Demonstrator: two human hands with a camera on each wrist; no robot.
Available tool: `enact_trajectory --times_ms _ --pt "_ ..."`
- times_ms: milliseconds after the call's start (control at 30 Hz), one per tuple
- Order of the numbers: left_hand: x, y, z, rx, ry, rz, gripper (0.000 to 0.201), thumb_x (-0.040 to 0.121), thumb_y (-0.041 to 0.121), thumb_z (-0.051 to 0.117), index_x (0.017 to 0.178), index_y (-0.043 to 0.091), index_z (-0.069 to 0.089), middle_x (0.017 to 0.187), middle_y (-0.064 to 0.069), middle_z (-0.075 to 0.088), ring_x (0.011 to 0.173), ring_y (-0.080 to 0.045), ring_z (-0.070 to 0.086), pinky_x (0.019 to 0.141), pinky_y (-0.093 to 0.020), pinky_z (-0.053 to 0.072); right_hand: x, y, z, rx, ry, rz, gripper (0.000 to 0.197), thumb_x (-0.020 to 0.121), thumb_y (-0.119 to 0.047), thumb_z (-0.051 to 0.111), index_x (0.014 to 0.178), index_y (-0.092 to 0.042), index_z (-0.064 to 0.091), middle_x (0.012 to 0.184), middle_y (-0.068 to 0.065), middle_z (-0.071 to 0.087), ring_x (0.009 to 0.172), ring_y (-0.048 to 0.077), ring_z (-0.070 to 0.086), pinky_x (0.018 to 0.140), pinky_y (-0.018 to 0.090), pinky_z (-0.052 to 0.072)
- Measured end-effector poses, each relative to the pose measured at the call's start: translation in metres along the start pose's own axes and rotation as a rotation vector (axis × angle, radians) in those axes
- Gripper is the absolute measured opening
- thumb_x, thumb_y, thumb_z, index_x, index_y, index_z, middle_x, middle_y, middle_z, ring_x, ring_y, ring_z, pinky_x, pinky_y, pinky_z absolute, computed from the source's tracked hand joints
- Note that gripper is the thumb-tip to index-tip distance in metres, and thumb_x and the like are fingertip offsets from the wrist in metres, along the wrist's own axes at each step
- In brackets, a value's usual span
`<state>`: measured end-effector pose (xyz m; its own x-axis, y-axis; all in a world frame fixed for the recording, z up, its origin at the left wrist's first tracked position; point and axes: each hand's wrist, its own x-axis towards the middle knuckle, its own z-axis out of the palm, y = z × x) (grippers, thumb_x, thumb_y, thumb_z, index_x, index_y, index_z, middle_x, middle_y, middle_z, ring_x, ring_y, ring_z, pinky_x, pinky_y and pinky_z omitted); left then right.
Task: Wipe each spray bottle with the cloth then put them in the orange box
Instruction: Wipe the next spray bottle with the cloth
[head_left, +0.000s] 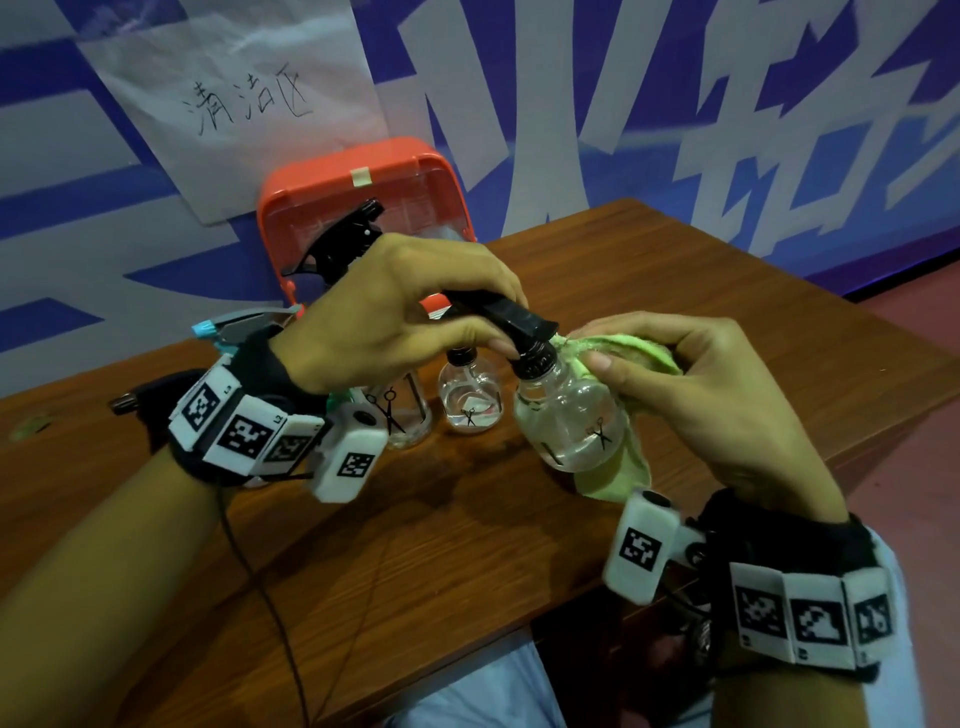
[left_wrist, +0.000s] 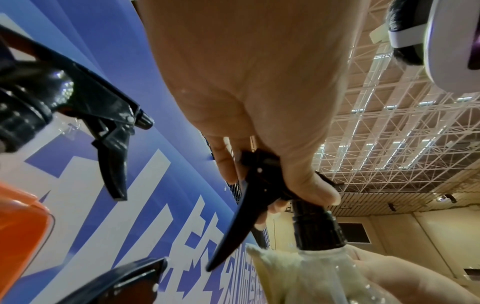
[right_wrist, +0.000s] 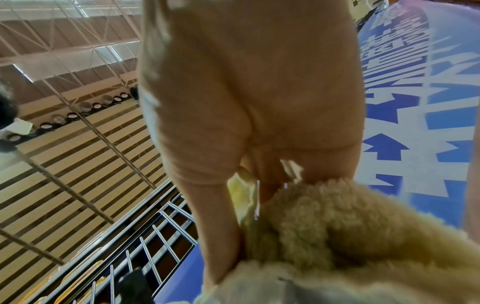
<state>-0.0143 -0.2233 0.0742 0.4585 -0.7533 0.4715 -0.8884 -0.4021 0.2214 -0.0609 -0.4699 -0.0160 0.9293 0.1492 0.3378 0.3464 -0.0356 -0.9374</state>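
Observation:
My left hand (head_left: 410, 312) grips the black trigger head (head_left: 501, 314) of a clear spray bottle (head_left: 569, 423), which is tilted above the wooden table (head_left: 701, 260). My right hand (head_left: 696, 379) holds the green cloth (head_left: 631, 348) against the bottle's right side and shoulder. In the left wrist view the fingers of the left hand (left_wrist: 259, 102) curl round the trigger head (left_wrist: 249, 205), with the cloth (left_wrist: 285, 273) below it. In the right wrist view the right hand (right_wrist: 246, 102) clutches the fluffy cloth (right_wrist: 337, 226). The orange box (head_left: 358, 171) stands at the back against the wall.
Two more clear bottles (head_left: 470, 402) (head_left: 402, 415) stand on the table behind the held one. A black trigger sprayer (head_left: 337, 244) rises in front of the box. A teal and grey sprayer (head_left: 244, 325) lies behind my left wrist. The table's near edge is by my lap.

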Motion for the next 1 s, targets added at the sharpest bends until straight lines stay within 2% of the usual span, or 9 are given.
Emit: enact_trajectory --times_ms 100,300,367,433,533,633,733,900,1000 --pt "-0.001 -0.005 0.002 -0.038 0.009 -0.083 0.024 0.090 0.027 0.081 0.102 0.006 0.076 0.097 -0.002 0.075 0.088 -0.020 0.071 0.077 -0.041 0.055 0.001 -0.001 0.000 -0.035 0.016 -0.017 0.018 0.090 -0.007 0.078 0.107 -0.009 0.082 0.109 0.000 0.082 0.105 0.013 0.076 0.090 0.025 0.060" --pt "-0.001 -0.002 0.014 -0.027 0.100 -0.241 0.028 0.089 0.037 0.079 0.098 0.011 0.078 0.089 -0.002 0.075 0.082 -0.019 0.070 0.074 -0.044 0.053 -0.006 -0.010 -0.001 -0.123 0.042 -0.019 0.018 0.085 -0.006 0.081 0.102 -0.012 0.083 0.109 -0.004 0.081 0.105 0.008 0.076 0.091 0.024 0.060" --pt "0.000 0.000 0.015 -0.064 0.143 -0.317 0.028 0.089 0.039 0.079 0.096 0.012 0.079 0.085 -0.003 0.076 0.079 -0.018 0.072 0.071 -0.047 0.054 -0.009 -0.013 -0.004 -0.108 0.047 0.022 0.018 0.085 -0.009 0.080 0.102 -0.014 0.083 0.107 -0.005 0.081 0.100 0.006 0.077 0.082 0.019 0.060" --pt "0.001 0.004 0.015 -0.114 0.179 -0.374 0.027 0.089 0.038 0.080 0.092 0.011 0.078 0.079 -0.005 0.075 0.070 -0.019 0.073 0.062 -0.046 0.056 -0.011 -0.013 -0.007 -0.054 0.134 0.061 0.015 0.088 -0.010 0.078 0.101 -0.016 0.082 0.097 -0.004 0.083 0.085 0.006 0.078 0.065 0.016 0.058" --pt "0.003 0.011 0.015 -0.119 0.242 -0.409 0.030 0.090 0.037 0.080 0.084 0.008 0.075 0.070 -0.005 0.072 0.056 -0.019 0.070 0.051 -0.042 0.054 -0.010 -0.008 -0.008 0.004 0.316 0.078 0.014 0.090 -0.013 0.078 0.102 -0.017 0.082 0.090 -0.004 0.083 0.074 0.006 0.078 0.059 0.017 0.057" --pt "0.005 0.015 0.015 -0.134 0.263 -0.433 0.034 0.090 0.037 0.079 0.080 0.006 0.072 0.066 -0.011 0.070 0.053 -0.023 0.067 0.048 -0.043 0.051 -0.008 -0.005 -0.003 0.054 0.381 0.079 0.015 0.091 -0.015 0.079 0.105 -0.016 0.082 0.092 -0.001 0.083 0.077 0.009 0.079 0.062 0.021 0.060" --pt "0.009 0.021 0.017 -0.122 0.236 -0.429 0.036 0.090 0.040 0.078 0.078 0.006 0.072 0.070 -0.013 0.069 0.062 -0.028 0.067 0.055 -0.045 0.051 -0.005 -0.005 0.006 0.039 0.338 0.075 0.015 0.092 -0.016 0.077 0.107 -0.016 0.082 0.097 -0.001 0.083 0.087 0.013 0.080 0.070 0.025 0.064" --pt "0.015 0.027 0.022 -0.127 0.276 -0.464 0.036 0.090 0.038 0.077 0.074 0.006 0.070 0.068 -0.014 0.067 0.062 -0.029 0.064 0.056 -0.045 0.051 0.001 -0.006 0.022 -0.070 0.234 0.050 0.014 0.095 -0.012 0.077 0.107 -0.016 0.083 0.097 -0.002 0.083 0.092 0.018 0.080 0.083 0.045 0.065" --pt "0.018 0.028 0.027 -0.108 0.308 -0.491 0.037 0.091 0.037 0.075 0.073 0.005 0.070 0.067 -0.013 0.067 0.061 -0.027 0.064 0.057 -0.044 0.050 0.002 -0.007 0.023 -0.162 0.233 0.033 0.012 0.095 -0.013 0.077 0.103 -0.020 0.083 0.094 -0.007 0.083 0.091 0.011 0.079 0.083 0.043 0.065"
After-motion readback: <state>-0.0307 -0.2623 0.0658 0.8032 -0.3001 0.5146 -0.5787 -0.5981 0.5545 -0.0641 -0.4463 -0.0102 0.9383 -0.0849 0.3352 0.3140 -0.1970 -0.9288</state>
